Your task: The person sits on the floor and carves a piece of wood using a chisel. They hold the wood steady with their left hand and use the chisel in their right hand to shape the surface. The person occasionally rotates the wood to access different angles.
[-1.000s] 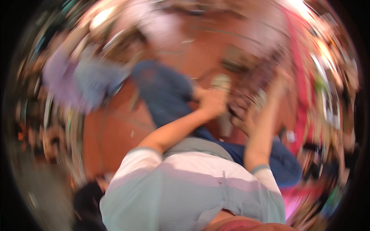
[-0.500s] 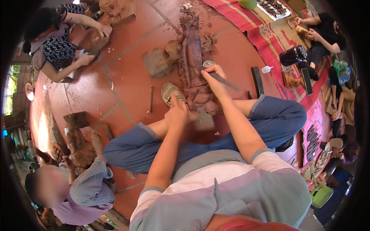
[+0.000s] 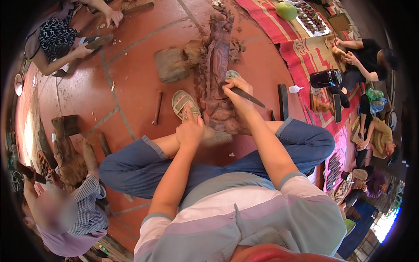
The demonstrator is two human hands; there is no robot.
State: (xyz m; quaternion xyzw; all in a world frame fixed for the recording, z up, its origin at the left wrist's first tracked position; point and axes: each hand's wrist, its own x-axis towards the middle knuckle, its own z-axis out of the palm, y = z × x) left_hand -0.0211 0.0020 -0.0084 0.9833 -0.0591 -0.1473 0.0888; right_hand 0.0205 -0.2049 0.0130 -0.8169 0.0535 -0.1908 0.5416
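Observation:
A reddish-brown carved wooden statue (image 3: pixel 218 54) with a draped figure and a rounded, lumpy base (image 3: pixel 221 115) lies on the floor between my feet. My right hand (image 3: pixel 238 94) grips a dark, flat, tapering file (image 3: pixel 248 97), its inner end against the lower robe of the statue. To the left of the base, my left hand (image 3: pixel 190 130) rests at my sandalled foot (image 3: pixel 183 105), with a finger stretched out over it. No tool shows in that hand, and some of its fingers are hidden. My other sandal (image 3: pixel 232 74) partly shows behind the right hand.
Rough wood blocks (image 3: pixel 171 64) lie left of the statue, near a wooden stick (image 3: pixel 157 108). At right are a dark flat bar (image 3: pixel 283 101), a white bottle (image 3: pixel 295 89) and a red mat (image 3: pixel 290 56). Co-workers sit around; one at lower left works by a carving (image 3: pixel 70 159).
The view has shifted, with floor things now farther left. My right hand and the file sit slightly lower along the robe. My left hand stays at the foot.

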